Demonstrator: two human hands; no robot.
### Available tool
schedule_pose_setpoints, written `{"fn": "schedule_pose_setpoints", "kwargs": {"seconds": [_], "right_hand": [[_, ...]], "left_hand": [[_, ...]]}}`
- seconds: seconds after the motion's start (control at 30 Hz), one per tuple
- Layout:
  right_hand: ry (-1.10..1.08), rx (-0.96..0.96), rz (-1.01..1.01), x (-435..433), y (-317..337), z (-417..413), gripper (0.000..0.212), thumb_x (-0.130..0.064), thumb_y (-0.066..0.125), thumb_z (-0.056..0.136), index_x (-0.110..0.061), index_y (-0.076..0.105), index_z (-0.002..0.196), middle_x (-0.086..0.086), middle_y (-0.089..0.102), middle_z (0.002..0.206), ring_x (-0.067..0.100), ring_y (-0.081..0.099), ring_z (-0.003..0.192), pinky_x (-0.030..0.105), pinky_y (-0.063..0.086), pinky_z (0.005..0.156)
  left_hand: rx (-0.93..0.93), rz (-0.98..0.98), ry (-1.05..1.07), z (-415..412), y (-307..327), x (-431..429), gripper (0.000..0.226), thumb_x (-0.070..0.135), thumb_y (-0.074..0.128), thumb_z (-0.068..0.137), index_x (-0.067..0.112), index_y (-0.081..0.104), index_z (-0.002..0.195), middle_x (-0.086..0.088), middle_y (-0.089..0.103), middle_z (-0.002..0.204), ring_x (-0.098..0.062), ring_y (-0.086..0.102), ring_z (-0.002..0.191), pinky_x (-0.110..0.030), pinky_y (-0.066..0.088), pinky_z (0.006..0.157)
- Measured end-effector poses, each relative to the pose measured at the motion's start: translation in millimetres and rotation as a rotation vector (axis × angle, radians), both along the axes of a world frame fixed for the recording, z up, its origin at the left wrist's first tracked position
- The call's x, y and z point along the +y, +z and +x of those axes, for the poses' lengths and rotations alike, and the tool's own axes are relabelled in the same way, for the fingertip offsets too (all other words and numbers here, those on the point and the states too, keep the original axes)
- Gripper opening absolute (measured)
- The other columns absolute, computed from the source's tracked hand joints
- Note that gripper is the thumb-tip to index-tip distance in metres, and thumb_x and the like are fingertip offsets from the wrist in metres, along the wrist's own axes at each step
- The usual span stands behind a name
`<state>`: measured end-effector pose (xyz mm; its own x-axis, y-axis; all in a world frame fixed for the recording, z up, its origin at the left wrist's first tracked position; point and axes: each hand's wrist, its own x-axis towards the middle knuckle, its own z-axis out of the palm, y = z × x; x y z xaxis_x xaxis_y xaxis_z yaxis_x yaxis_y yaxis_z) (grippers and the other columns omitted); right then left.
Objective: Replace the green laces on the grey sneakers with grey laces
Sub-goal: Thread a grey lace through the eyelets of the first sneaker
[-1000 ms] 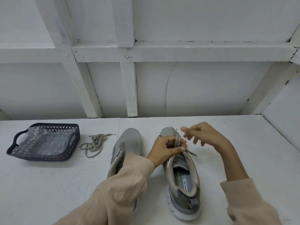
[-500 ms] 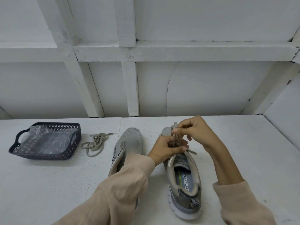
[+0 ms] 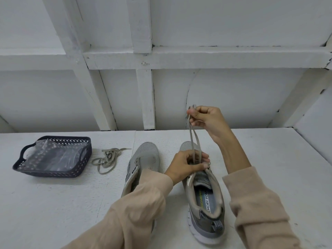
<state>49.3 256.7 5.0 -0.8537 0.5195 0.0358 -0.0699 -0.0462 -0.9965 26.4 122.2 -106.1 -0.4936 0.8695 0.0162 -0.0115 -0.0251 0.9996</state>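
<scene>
Two grey sneakers stand side by side on the white table, toes pointing away from me. My left hand presses down on the lacing area of the right sneaker. My right hand is raised above that shoe, pinching a loop of greyish lace that runs taut down to the eyelets under my left fingers. The left sneaker has no lace that I can see, and my left sleeve hides its heel. A loose lace lies bunched on the table left of the shoes.
A dark perforated basket holding a clear plastic bag sits at the far left of the table. A white panelled wall with beams rises right behind the table's back edge.
My right hand took hold of the lace at the shoe and has lifted up and away, drawing the lace out into a long taut loop. My left hand stayed on the shoe.
</scene>
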Motion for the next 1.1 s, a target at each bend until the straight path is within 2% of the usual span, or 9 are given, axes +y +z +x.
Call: {"fn": "schedule_pose_setpoints", "kwargs": {"seconds": [0.17,0.23,0.33,0.4,0.5,0.6,0.7,0.97,1.1], "right_hand": [[0.042,-0.554,0.525,17,-33,14,0.034,-0.034,0.065,0.091,-0.004,0.063,0.107,0.011,0.064,0.101,0.021,0.064,0.077,0.03,0.055,0.056],[-0.085,-0.519,0.617,19,-41,26,0.036,-0.035,0.069,0.088,-0.01,0.061,0.113,0.009,0.064,0.106,0.026,0.067,0.078,0.039,0.059,0.061],[-0.198,-0.26,0.287,20,-39,47,0.055,-0.021,0.073,0.085,-0.014,0.052,0.136,0.009,0.064,0.111,0.024,0.068,0.077,0.033,0.058,0.059],[-0.179,-0.235,0.199,23,-38,58,0.049,-0.02,0.072,0.086,-0.012,0.056,0.131,0.011,0.064,0.112,0.022,0.07,0.075,0.029,0.058,0.057],[-0.191,-0.444,0.416,26,-44,69,0.041,-0.026,0.071,0.087,-0.008,0.063,0.123,0.008,0.067,0.112,0.021,0.071,0.069,0.032,0.059,0.061],[-0.155,-0.666,0.592,26,-43,75,0.028,-0.031,0.067,0.09,-0.004,0.072,0.093,0.01,0.072,0.072,0.018,0.066,0.049,0.028,0.052,0.059],[-0.069,-0.725,0.608,19,-37,77,0.036,-0.033,0.068,0.089,-0.003,0.07,0.07,0.013,0.07,0.064,0.028,0.068,0.054,0.025,0.046,0.05],[0.174,-0.571,0.456,-11,-25,77,0.028,-0.034,0.073,0.083,-0.006,0.076,0.081,0.023,0.068,0.074,0.02,0.054,0.053,0.022,0.036,0.043],[0.137,-0.544,0.488,-17,-34,71,0.015,-0.027,0.077,0.081,-0.012,0.077,0.076,0.006,0.064,0.056,0.013,0.048,0.045,0.021,0.04,0.047]], "left_hand": [[0.02,0.002,0.0,0,0,1,0.03,0.002,0.077,0.078,0.014,0.07,0.105,-0.001,0.073,0.099,-0.017,0.069,0.101,-0.036,0.051,0.099],[0.018,0.009,-0.008,0,1,1,0.031,0.0,0.076,0.079,0.01,0.068,0.107,-0.003,0.072,0.101,-0.017,0.068,0.101,-0.034,0.051,0.099],[0.038,0.024,-0.002,0,1,1,0.031,0.0,0.076,0.079,0.009,0.068,0.108,-0.003,0.072,0.102,-0.016,0.068,0.101,-0.03,0.051,0.098],[0.048,0.031,-0.002,0,1,1,0.032,0.001,0.077,0.079,0.014,0.068,0.106,-0.003,0.072,0.103,-0.018,0.068,0.104,-0.033,0.051,0.099],[0.042,0.027,0.001,0,0,1,0.033,0.0,0.076,0.079,0.013,0.068,0.108,-0.005,0.072,0.105,-0.02,0.068,0.105,-0.035,0.051,0.099],[0.035,0.039,0.005,0,-1,1,0.034,-0.001,0.076,0.079,0.012,0.067,0.109,-0.008,0.072,0.107,-0.019,0.068,0.105,-0.034,0.051,0.099],[0.068,0.036,0.017,-1,-1,1,0.037,0.003,0.077,0.078,0.014,0.067,0.112,-0.007,0.071,0.111,-0.02,0.067,0.108,-0.033,0.05,0.1],[0.118,0.032,0.04,-2,-2,2,0.035,0.016,0.08,0.074,0.017,0.066,0.105,-0.009,0.071,0.099,-0.022,0.067,0.096,-0.038,0.053,0.093],[0.117,0.035,0.051,-2,-5,2,0.04,0.025,0.081,0.07,0.011,0.066,0.104,-0.02,0.068,0.099,-0.039,0.065,0.099,-0.053,0.051,0.093]]}}
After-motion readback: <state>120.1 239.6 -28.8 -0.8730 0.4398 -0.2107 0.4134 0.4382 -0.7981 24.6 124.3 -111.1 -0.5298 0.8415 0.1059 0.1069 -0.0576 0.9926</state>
